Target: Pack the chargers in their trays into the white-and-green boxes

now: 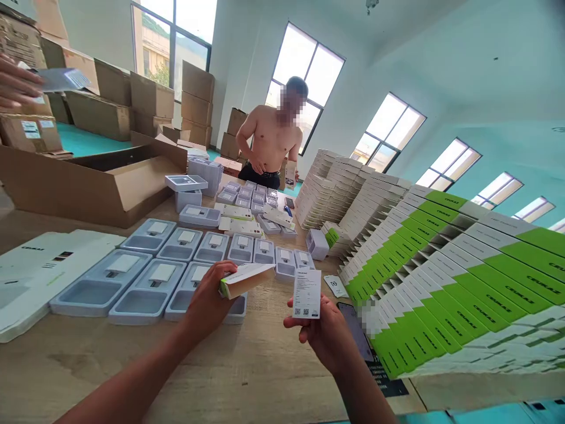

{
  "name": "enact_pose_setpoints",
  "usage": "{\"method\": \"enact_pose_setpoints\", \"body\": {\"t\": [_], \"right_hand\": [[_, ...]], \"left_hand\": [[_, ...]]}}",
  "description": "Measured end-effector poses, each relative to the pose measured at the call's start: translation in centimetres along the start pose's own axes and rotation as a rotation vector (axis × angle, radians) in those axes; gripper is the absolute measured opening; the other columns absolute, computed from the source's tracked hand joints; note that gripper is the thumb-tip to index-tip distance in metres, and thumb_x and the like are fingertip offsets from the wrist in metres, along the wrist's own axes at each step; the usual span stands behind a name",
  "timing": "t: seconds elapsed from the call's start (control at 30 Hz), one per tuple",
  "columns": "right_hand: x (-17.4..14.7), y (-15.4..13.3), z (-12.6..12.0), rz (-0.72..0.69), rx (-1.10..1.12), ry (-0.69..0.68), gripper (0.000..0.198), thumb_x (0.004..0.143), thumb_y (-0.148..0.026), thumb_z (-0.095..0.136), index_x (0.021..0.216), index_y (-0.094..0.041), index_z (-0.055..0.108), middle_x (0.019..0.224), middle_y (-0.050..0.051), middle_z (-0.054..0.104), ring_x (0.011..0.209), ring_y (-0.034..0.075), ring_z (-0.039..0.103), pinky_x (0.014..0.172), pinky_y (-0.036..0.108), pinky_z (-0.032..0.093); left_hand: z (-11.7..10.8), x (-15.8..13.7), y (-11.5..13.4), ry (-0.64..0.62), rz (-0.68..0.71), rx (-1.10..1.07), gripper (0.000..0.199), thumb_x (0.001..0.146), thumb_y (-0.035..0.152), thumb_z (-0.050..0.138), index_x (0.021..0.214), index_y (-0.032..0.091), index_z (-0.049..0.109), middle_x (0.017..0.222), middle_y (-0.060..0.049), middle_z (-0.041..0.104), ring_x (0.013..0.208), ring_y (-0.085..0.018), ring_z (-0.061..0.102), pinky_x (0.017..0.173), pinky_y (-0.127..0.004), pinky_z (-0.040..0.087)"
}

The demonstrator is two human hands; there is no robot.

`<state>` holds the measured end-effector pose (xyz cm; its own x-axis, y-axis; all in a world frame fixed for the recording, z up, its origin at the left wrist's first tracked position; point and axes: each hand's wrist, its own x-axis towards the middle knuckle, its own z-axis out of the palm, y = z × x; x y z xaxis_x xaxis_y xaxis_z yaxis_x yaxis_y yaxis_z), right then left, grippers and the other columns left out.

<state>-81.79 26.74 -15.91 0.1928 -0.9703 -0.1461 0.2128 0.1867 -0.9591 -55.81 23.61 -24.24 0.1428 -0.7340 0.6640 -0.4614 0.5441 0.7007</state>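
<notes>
Above the table's middle, my left hand (206,301) grips a small white-and-green carton (248,275), its near side showing brown inner board. My right hand (326,333) pinches a white printed leaflet (306,293) with small text and two square codes near its bottom edge. The leaflet is held upright to the right of the carton, apart from it. Beyond and left of my left hand sit rows of grey plastic trays (95,288), several with a white block-shaped piece (162,273) in them. My left hand and the carton partly cover the nearest trays.
Stacked white-and-green cartons (468,277) line the right side. Beside them lie a phone (355,330) and a small stack of cards (335,285). Flat white cartons (39,271) and an open cardboard box (88,182) occupy the left. One co-worker (276,138) stands opposite; another person's hand (17,82) holds a tray.
</notes>
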Motion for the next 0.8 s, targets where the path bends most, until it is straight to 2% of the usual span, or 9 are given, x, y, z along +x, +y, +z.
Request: {"method": "enact_pose_setpoints", "body": {"t": [0.07, 0.13, 0.33, 0.43, 0.53, 0.67, 0.73, 0.8], "right_hand": [[-0.2, 0.7, 0.9, 0.062, 0.123, -0.045, 0.051, 0.08, -0.054, 0.083, 0.109, -0.02, 0.057, 0.084, 0.001, 0.074, 0.067, 0.022, 0.079, 0.037, 0.016, 0.053], [-0.4, 1.1, 1.3, 0.072, 0.151, -0.074, 0.05, 0.083, -0.052, 0.082, 0.112, -0.02, 0.056, 0.084, 0.001, 0.073, 0.072, 0.024, 0.08, 0.04, 0.018, 0.055], [-2.3, 1.3, 1.8, 0.017, 0.088, -0.16, 0.051, 0.09, -0.06, 0.072, 0.116, -0.019, 0.057, 0.122, 0.017, 0.073, 0.108, 0.034, 0.076, 0.06, 0.032, 0.067], [-3.3, 1.3, 2.4, 0.047, 0.15, -0.226, 0.05, 0.09, -0.062, 0.07, 0.116, -0.021, 0.058, 0.124, 0.018, 0.072, 0.104, 0.035, 0.077, 0.051, 0.029, 0.063], [-3.8, 1.4, 2.7, 0.079, 0.228, -0.273, 0.045, 0.089, -0.059, 0.072, 0.112, -0.022, 0.059, 0.113, 0.014, 0.075, 0.094, 0.032, 0.079, 0.044, 0.024, 0.056], [-3.9, 1.5, 2.4, 0.056, 0.226, -0.205, 0.037, 0.085, -0.047, 0.081, 0.105, -0.019, 0.067, 0.103, 0.013, 0.077, 0.086, 0.023, 0.076, 0.056, 0.022, 0.055], [-3.8, 1.2, 2.2, 0.003, 0.171, -0.129, 0.037, 0.081, -0.046, 0.085, 0.102, -0.018, 0.071, 0.097, 0.011, 0.077, 0.08, 0.019, 0.073, 0.064, 0.024, 0.056], [-3.6, 0.7, 2.2, -0.088, 0.047, -0.054, 0.033, 0.079, -0.046, 0.086, 0.093, -0.019, 0.074, 0.102, 0.01, 0.077, 0.079, 0.017, 0.07, 0.069, 0.026, 0.056]], "left_hand": [[-0.1, 0.1, 0.2, 0.002, -0.002, 0.018, 0.027, 0.086, 0.021, 0.064, 0.11, 0.027, 0.054, 0.115, -0.005, 0.064, 0.108, -0.026, 0.066, 0.096, -0.042, 0.052], [-0.3, 0.2, 0.4, 0.002, -0.003, 0.033, 0.027, 0.085, 0.02, 0.063, 0.11, 0.027, 0.054, 0.115, -0.005, 0.064, 0.109, -0.025, 0.066, 0.097, -0.042, 0.052], [-0.3, 0.3, 0.8, -0.029, 0.012, 0.053, 0.03, 0.081, 0.016, 0.061, 0.108, 0.027, 0.055, 0.116, -0.006, 0.065, 0.11, -0.026, 0.066, 0.095, -0.042, 0.053], [-0.3, 0.3, 0.7, -0.047, 0.024, 0.057, 0.034, 0.079, 0.012, 0.059, 0.109, 0.026, 0.054, 0.116, -0.006, 0.065, 0.11, -0.026, 0.066, 0.095, -0.043, 0.053], [-0.3, 0.2, 0.7, -0.055, 0.034, 0.064, 0.037, 0.077, 0.009, 0.059, 0.109, 0.026, 0.054, 0.115, -0.006, 0.065, 0.108, -0.025, 0.066, 0.095, -0.043, 0.053], [-0.3, 0.1, 0.6, -0.062, 0.041, 0.084, 0.04, 0.075, 0.007, 0.06, 0.109, 0.026, 0.053, 0.116, -0.007, 0.065, 0.111, -0.027, 0.066, 0.095, -0.043, 0.053], [-0.3, 0.1, 0.7, -0.068, 0.043, 0.097, 0.041, 0.075, 0.006, 0.059, 0.11, 0.027, 0.054, 0.116, -0.007, 0.066, 0.112, -0.027, 0.065, 0.095, -0.044, 0.053], [-0.3, 0.0, 0.8, -0.075, 0.048, 0.105, 0.041, 0.075, 0.006, 0.059, 0.11, 0.026, 0.055, 0.117, -0.007, 0.066, 0.112, -0.027, 0.065, 0.095, -0.043, 0.052]]}}
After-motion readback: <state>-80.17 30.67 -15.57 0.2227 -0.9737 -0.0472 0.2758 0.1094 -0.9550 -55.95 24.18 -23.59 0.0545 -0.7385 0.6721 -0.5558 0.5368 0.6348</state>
